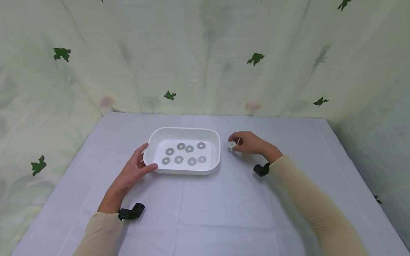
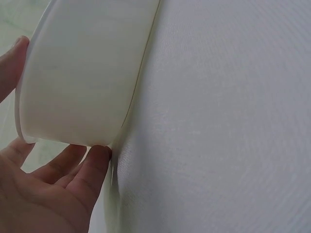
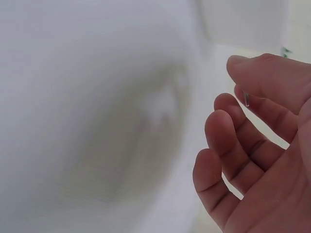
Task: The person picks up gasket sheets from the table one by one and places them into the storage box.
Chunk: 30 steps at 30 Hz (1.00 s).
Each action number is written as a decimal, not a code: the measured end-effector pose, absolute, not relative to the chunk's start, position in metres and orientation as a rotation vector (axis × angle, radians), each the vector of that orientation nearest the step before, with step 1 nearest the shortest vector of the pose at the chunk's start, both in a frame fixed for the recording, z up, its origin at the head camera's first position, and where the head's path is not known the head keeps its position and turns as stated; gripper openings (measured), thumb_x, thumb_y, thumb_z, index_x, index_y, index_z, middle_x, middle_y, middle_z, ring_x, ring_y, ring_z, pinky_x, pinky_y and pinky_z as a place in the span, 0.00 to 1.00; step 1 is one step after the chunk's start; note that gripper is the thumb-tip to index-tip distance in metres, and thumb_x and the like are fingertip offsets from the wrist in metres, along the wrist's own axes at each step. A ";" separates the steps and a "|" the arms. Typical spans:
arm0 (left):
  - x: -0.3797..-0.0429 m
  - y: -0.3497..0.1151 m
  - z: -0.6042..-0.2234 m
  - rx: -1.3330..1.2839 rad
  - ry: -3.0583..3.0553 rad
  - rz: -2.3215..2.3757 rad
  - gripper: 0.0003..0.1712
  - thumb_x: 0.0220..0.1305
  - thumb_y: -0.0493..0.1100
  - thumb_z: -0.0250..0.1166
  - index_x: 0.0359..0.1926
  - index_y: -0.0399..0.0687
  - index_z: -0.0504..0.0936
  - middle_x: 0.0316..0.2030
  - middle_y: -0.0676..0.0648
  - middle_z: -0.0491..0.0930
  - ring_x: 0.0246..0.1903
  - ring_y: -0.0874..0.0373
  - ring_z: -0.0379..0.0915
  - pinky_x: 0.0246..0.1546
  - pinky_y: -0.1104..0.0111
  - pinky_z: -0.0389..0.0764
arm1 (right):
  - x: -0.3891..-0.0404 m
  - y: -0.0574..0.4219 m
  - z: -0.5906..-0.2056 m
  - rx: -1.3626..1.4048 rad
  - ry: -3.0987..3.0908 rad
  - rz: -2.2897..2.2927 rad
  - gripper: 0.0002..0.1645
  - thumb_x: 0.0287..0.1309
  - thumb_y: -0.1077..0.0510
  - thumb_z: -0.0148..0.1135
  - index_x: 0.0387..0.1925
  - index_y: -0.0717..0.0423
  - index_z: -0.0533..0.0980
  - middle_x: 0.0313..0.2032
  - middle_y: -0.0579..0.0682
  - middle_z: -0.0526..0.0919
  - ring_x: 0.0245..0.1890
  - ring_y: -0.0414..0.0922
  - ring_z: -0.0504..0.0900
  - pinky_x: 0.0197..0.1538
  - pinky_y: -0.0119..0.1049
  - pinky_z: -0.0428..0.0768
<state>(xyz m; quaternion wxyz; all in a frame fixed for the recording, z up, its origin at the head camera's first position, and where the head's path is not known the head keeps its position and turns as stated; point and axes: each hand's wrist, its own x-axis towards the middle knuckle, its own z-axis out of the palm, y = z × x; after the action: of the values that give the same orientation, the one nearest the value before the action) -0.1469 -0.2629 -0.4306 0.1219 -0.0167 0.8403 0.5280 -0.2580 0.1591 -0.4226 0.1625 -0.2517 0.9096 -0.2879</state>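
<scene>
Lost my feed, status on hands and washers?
Left hand steadies white plastic tray. Right hand pinches a flat metal washer beside tray. Eight washers inside. Nothing between washer and tray.

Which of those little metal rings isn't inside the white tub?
The flat silvery metal washer pinched in the right hand, just right of the white plastic tub. The other eight washers lie flat on the tub's floor.

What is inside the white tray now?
Inside the white tray lie eight flat metal washers in two rows of four. The whole floor shows; only the near inner wall is hidden behind its rim.
</scene>
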 end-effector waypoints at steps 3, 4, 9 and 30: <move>-0.148 -0.263 -0.432 -0.053 2.459 1.531 0.56 0.65 0.48 0.68 0.80 0.59 0.37 0.75 0.35 0.55 0.68 0.39 0.65 0.45 0.87 0.69 | -0.264 0.161 -0.408 -0.736 2.617 -0.861 0.22 0.62 0.58 0.64 0.57 0.56 0.77 0.50 0.56 0.82 0.46 0.49 0.80 0.50 0.43 0.78; -0.148 -0.263 -0.432 -0.052 2.459 1.532 0.56 0.65 0.48 0.68 0.80 0.59 0.37 0.75 0.35 0.55 0.68 0.39 0.65 0.45 0.87 0.69 | -0.266 0.161 -0.404 -0.740 2.622 -0.866 0.23 0.62 0.58 0.64 0.58 0.57 0.76 0.51 0.57 0.82 0.47 0.50 0.80 0.51 0.44 0.78; -0.148 -0.261 -0.432 -0.034 2.434 1.578 0.57 0.65 0.46 0.68 0.80 0.58 0.37 0.75 0.34 0.56 0.68 0.38 0.64 0.45 0.86 0.70 | -0.273 0.159 -0.386 -0.762 2.638 -0.863 0.23 0.63 0.58 0.63 0.59 0.57 0.75 0.54 0.59 0.81 0.50 0.52 0.79 0.55 0.47 0.77; -0.145 -0.262 -0.429 -0.037 2.426 1.597 0.57 0.64 0.45 0.68 0.80 0.58 0.37 0.75 0.33 0.54 0.70 0.37 0.62 0.45 0.86 0.70 | -0.279 0.134 -0.353 -0.766 2.644 -0.816 0.22 0.63 0.56 0.63 0.59 0.51 0.76 0.57 0.55 0.81 0.53 0.50 0.79 0.57 0.46 0.78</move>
<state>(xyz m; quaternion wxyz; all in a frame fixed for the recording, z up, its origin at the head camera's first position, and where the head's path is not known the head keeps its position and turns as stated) -0.1451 -0.2625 -0.4287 0.1182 -0.0128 0.8293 0.5460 -0.2795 0.1343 -0.3525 0.1349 -0.2644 0.9125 -0.2815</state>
